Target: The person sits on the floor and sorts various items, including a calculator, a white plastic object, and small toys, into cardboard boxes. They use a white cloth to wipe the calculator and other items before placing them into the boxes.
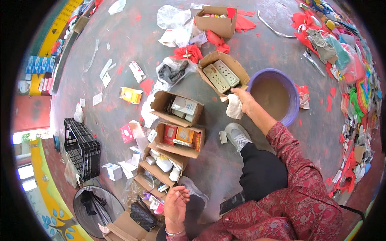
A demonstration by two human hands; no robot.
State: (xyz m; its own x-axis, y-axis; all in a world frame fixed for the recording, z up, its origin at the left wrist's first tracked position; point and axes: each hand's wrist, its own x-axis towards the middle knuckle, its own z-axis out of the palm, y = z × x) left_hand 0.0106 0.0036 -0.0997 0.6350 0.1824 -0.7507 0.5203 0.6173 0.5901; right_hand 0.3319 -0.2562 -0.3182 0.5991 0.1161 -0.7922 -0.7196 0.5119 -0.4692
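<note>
My right hand (244, 99) is closed on a crumpled off-white cloth (234, 107), at the near corner of a cardboard box (207, 60). In that box lie two beige power strips (217, 78) with rows of sockets. Whether my fingers also grip the box flap I cannot tell. My left hand (175, 207) is raised near my body, its fingers loosely curled and apart with nothing in them. Close by it stand an open box with a black quilted handbag (142, 215) and a box holding white items (164, 163).
A purple tub (295, 90) of murky water stands right of the power strips. Boxes with small appliances (185, 105) and coloured packages (184, 135) form a row. A black crate (83, 148) and a mesh basket (114, 203) stand left. Mixed clutter (354, 92) lines the right side.
</note>
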